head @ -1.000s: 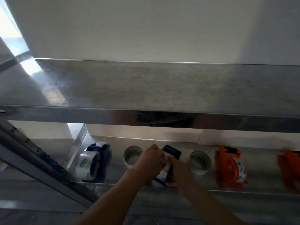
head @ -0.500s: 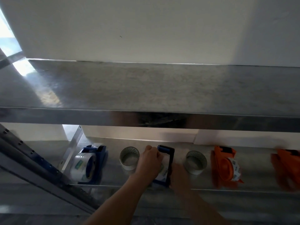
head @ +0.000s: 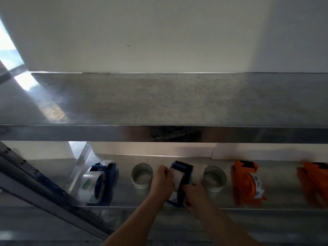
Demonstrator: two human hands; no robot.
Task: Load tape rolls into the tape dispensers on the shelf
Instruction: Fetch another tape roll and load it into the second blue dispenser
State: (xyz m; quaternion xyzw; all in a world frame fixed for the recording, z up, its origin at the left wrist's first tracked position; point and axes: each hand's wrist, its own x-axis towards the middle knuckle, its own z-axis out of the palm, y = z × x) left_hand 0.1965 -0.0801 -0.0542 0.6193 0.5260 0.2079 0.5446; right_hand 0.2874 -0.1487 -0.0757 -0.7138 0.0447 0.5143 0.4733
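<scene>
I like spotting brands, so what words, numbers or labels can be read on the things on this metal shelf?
Nothing here is legible.
A green mark on the clear tape roll in the left blue plastic dispenser: too blurred.
The white label on the orange plastic dispenser: dark print, too blurred.
A printed sticker in the middle blue dispenser, gripped by left hand and right hand: blurred, half covered.
</scene>
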